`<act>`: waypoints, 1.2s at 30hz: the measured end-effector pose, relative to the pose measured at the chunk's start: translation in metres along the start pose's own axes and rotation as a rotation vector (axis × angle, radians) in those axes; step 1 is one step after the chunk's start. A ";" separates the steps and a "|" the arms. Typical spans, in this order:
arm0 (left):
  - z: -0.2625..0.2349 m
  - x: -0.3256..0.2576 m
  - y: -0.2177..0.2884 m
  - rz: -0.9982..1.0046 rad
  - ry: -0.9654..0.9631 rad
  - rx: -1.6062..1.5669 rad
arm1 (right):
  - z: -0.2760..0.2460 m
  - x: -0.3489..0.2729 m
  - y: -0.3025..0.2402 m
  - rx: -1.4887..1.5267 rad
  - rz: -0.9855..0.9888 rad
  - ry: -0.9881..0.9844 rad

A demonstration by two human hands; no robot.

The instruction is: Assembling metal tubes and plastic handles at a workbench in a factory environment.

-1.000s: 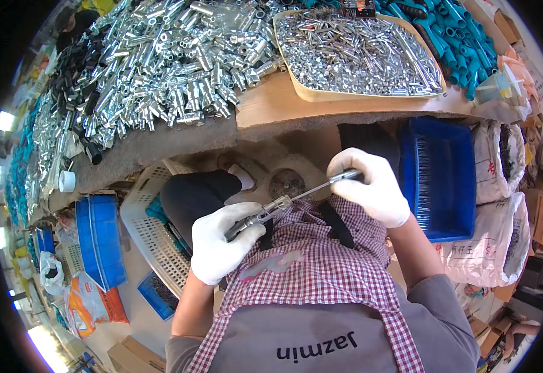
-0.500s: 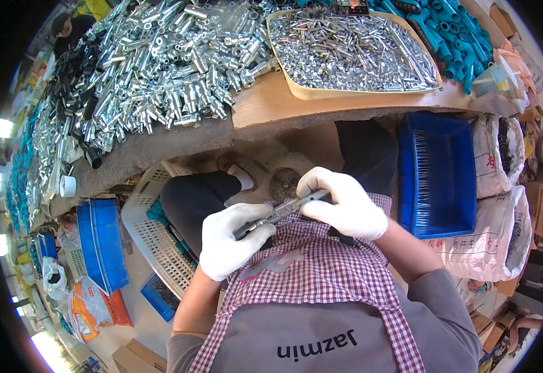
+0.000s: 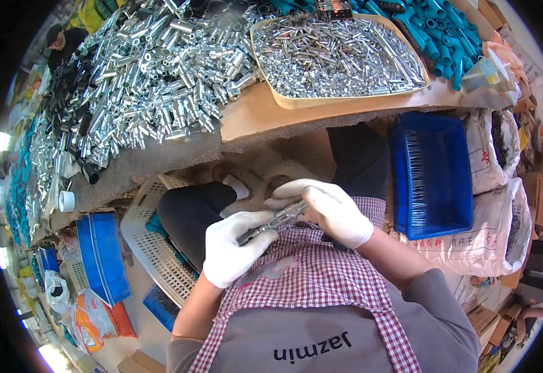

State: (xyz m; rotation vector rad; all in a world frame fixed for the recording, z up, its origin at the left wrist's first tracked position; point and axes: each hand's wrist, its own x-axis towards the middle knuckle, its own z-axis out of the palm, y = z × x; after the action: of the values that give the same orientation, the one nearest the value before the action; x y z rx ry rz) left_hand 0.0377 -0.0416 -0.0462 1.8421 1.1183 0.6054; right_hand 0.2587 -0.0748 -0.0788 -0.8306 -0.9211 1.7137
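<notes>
My left hand (image 3: 237,245), in a white glove, is closed round one end of a slim silvery metal tube fitting (image 3: 286,215) with ridged, stepped sections. The piece slants up to the right above my lap. My right hand (image 3: 337,214), gloved too, lies against its upper end with the fingers stretched out flat to the left. Its thumb is hidden, and so is the tip of the fitting. Below both hands is my red-and-white checked apron (image 3: 321,280).
On the bench ahead lie a heap of metal tubes (image 3: 159,74) and a cream tray (image 3: 346,99) of small metal parts. Teal handles (image 3: 442,37) sit at the far right. A blue bin (image 3: 433,174) with thin rods stands right, a cream perforated crate (image 3: 153,248) left.
My right hand has gone from gripping the fitting's upper end to lying flat-fingered against it. The left hand keeps its hold. The whole view has shifted slightly.
</notes>
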 end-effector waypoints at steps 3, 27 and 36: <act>0.008 0.005 0.003 0.044 -0.014 0.024 | 0.001 0.002 0.012 0.108 0.071 0.051; 0.024 0.024 0.009 -0.200 0.196 -0.301 | -0.318 0.072 -0.251 -1.995 -0.154 1.233; 0.016 0.023 0.009 -0.144 0.220 -0.115 | -0.269 0.082 -0.293 -2.124 -0.404 1.229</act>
State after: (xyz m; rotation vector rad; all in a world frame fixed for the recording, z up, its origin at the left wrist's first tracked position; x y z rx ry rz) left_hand 0.0643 -0.0302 -0.0472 1.6103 1.3199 0.7849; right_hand 0.5924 0.1243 0.0393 -2.2164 -1.4675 -0.8979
